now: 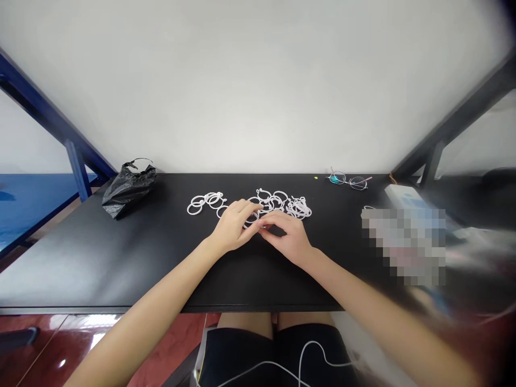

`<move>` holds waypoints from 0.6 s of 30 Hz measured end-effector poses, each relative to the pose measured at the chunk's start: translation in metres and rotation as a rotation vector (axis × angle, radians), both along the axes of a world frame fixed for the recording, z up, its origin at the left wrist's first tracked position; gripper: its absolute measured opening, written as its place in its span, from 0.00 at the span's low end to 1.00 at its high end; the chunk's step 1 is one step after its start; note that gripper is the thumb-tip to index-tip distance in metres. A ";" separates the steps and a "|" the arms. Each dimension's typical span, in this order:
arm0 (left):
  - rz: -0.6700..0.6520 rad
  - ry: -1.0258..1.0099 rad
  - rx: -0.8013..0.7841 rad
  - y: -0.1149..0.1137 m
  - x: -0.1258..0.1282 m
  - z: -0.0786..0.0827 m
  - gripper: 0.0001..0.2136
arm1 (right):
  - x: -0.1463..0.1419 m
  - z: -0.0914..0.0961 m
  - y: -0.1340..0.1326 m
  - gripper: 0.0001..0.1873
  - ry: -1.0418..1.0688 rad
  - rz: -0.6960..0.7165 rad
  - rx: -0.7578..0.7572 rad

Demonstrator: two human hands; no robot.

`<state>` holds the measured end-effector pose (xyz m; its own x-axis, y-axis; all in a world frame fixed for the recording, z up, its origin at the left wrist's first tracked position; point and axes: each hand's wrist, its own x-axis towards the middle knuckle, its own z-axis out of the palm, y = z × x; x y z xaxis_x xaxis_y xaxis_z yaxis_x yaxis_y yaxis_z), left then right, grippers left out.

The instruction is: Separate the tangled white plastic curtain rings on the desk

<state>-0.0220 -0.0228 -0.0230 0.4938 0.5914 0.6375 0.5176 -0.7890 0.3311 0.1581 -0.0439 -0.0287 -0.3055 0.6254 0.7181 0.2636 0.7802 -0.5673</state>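
Observation:
My left hand (233, 227) and my right hand (293, 236) meet fingertip to fingertip over the middle of the black table. Between their pinched fingers is a white curtain ring (252, 219), partly covered by the fingers. Just behind the hands lies a loose group of the same white rings (280, 194), some with small eyelets. A tighter heap of rings (299, 208) is to the right of that group. On the left, several overlapping rings (195, 207) rest on the tabletop, apart from my left hand.
A crumpled black plastic bag (131, 188) stands at the back left of the table (153, 269). Glasses (347, 181) lie at the back right. Near the right edge are a white and blue box (411, 199) and a blurred patch. A white cable (300, 365) crosses my lap.

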 end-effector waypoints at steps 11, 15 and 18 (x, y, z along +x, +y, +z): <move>0.100 -0.141 -0.089 0.000 0.001 -0.003 0.14 | 0.003 0.000 0.002 0.09 0.111 0.035 -0.409; 0.094 -0.114 -0.095 -0.001 0.003 -0.002 0.15 | 0.003 -0.003 0.002 0.10 0.138 0.063 -0.452; 0.101 -0.129 -0.083 -0.001 0.004 -0.001 0.17 | 0.001 -0.005 0.001 0.10 0.162 0.078 -0.463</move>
